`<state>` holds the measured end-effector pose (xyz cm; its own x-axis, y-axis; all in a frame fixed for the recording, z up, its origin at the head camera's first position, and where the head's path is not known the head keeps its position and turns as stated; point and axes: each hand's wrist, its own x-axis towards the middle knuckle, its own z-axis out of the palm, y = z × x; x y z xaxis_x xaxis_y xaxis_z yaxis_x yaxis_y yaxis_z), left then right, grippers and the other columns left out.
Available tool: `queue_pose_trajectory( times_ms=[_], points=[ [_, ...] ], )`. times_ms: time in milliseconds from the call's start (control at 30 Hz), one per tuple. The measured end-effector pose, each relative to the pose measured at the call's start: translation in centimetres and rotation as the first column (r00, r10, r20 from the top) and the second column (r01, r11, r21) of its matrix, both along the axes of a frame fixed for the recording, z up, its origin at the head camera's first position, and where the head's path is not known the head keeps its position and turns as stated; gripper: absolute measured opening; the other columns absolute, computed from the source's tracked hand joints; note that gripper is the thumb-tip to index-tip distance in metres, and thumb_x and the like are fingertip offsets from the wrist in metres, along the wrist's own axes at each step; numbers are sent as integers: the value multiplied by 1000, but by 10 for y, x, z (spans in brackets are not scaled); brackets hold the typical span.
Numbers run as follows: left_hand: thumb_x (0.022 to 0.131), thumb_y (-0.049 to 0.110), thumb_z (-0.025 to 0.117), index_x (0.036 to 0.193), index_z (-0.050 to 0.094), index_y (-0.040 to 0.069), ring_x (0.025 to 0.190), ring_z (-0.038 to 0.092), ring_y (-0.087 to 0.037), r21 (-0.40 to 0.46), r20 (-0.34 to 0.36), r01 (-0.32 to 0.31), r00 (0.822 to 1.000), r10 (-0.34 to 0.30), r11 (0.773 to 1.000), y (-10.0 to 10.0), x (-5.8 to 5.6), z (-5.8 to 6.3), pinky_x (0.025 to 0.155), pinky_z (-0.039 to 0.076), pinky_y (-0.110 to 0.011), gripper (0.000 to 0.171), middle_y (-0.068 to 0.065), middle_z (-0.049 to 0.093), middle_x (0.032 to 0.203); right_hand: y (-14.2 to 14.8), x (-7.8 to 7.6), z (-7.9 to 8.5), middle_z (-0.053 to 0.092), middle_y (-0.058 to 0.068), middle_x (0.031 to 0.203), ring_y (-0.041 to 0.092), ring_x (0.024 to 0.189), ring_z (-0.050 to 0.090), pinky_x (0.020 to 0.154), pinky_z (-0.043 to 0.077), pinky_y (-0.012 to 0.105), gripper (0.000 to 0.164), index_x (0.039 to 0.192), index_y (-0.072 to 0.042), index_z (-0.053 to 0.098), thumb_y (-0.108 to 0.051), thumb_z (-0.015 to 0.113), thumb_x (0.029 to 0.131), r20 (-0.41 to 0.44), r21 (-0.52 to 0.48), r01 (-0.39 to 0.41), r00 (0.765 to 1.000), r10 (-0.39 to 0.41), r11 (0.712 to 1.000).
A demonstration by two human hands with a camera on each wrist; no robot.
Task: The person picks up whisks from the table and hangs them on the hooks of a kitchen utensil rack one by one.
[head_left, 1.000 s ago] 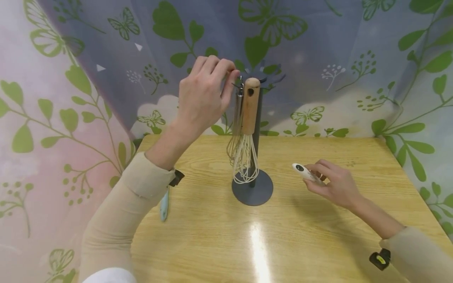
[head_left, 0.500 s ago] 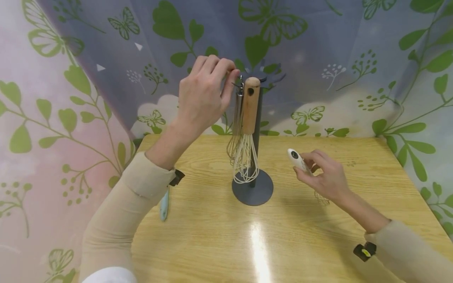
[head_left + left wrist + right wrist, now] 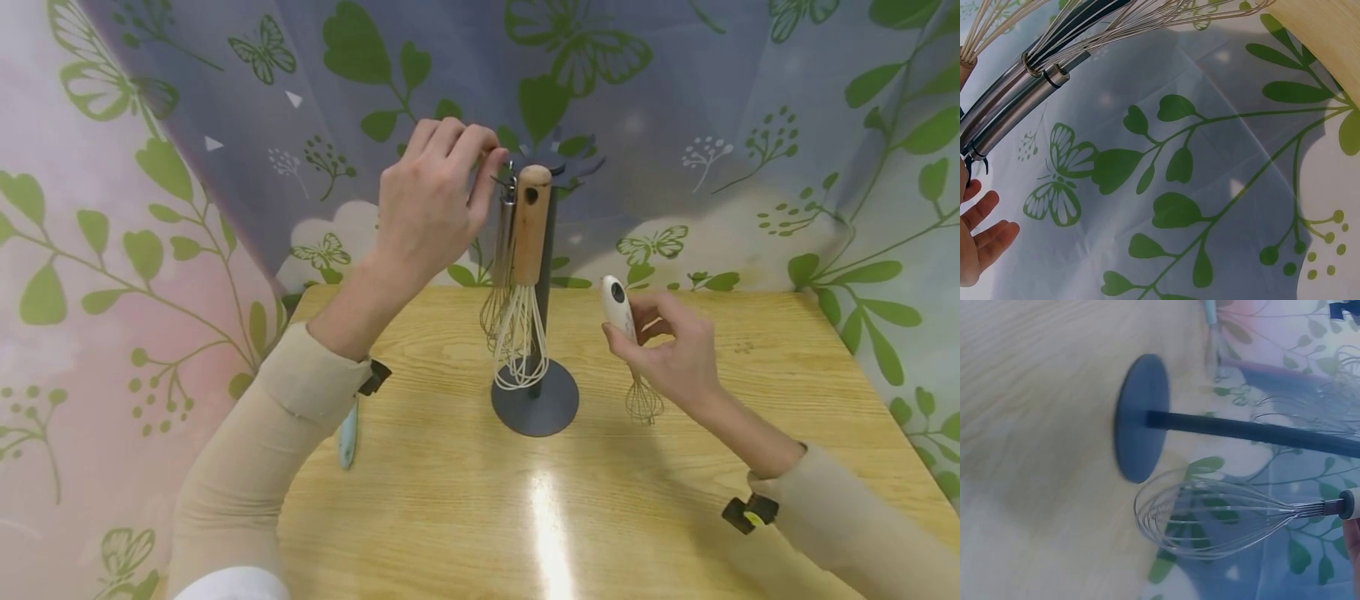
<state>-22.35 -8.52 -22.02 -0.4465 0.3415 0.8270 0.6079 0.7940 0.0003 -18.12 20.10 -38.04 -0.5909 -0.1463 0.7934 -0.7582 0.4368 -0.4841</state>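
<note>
A dark utensil stand with a round base rises from the table. My left hand is at its top left, thumb and fingertip pinching a hook. In the left wrist view the other fingers extend loosely beside the hook. Close to that hand hang steel-handled whisks, and in front of them a whisk with a wooden handle and cream wires. To the right of the stand, my right hand holds a whisk by its white handle, wire loops pointing down.
A pale blue handle lies on the wooden table left of the stand, partly hidden by the left forearm. Another dark hook spreads from the stand's top on the right. A patterned curtain hangs close behind.
My right hand has moved up and left toward the stand, turning the white-handled whisk upright so that its wires show below. The left hand has stayed at the hook.
</note>
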Motion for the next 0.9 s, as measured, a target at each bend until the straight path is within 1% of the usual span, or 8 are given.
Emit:
queue_pose_trajectory(
  times_ms=[100, 267, 433, 533, 700, 767, 900],
  points=[
    [115, 35, 44, 109, 72, 8, 107, 65, -32, -2, -3, -2, 1000, 2, 1000, 0, 0, 0, 58, 57, -42, 40, -11, 71, 100, -6, 0, 9, 71, 18, 76, -12, 71, 58, 58, 52, 7, 25, 96, 9, 71, 5, 81, 73, 7, -58, -7, 1000, 8, 998],
    [115, 36, 43, 109, 72, 8, 106, 65, -32, -6, -7, -2, 1000, 2, 1000, 0, 0, 0, 58, 56, -42, 40, -11, 70, 100, -15, 1, 21, 69, 20, 76, -10, 71, 58, 58, 52, 6, 25, 95, 10, 71, 7, 80, 72, -7, -121, -17, 1000, 17, 993],
    [115, 35, 43, 109, 72, 8, 107, 65, -32, -4, -6, -2, 1000, 2, 1000, 1, 0, 0, 58, 57, -43, 40, -11, 71, 100, -23, 2, 35, 68, 21, 77, -9, 70, 59, 58, 53, 7, 26, 96, 10, 71, 5, 80, 72, -24, -154, -34, 999, 31, 987],
    [115, 35, 43, 109, 72, 8, 107, 66, -32, -2, -5, -3, 1000, 3, 1000, 1, 0, 0, 59, 57, -43, 40, -11, 71, 100, -29, 3, 44, 69, 15, 78, -8, 70, 60, 58, 54, 9, 26, 97, 9, 72, 4, 80, 73, -29, -173, -43, 999, 39, 984],
    [115, 35, 43, 108, 72, 8, 107, 66, -32, 4, -6, -2, 1000, 2, 1000, 1, -1, 0, 59, 58, -43, 40, -11, 71, 100, -36, 7, 55, 69, -3, 84, -5, 69, 61, 58, 54, 10, 26, 98, 9, 71, 4, 80, 73, -20, -202, -58, 998, 55, 978],
    [115, 35, 43, 108, 72, 8, 106, 66, -32, 5, -6, 0, 1000, 0, 1000, 0, -1, 0, 59, 58, -43, 40, -11, 71, 100, -39, 8, 58, 69, -4, 85, -5, 69, 61, 58, 54, 9, 27, 98, 9, 71, 4, 80, 74, -20, -205, -62, 998, 59, 977],
    [115, 35, 43, 109, 72, 8, 106, 66, -32, 3, -3, 0, 1000, 0, 1000, 0, -1, 0, 59, 57, -43, 40, -11, 71, 100, -44, 9, 65, 70, 0, 83, -5, 69, 61, 58, 54, 9, 27, 97, 9, 71, 3, 80, 74, -31, -217, -66, 998, 61, 974]
  ],
)
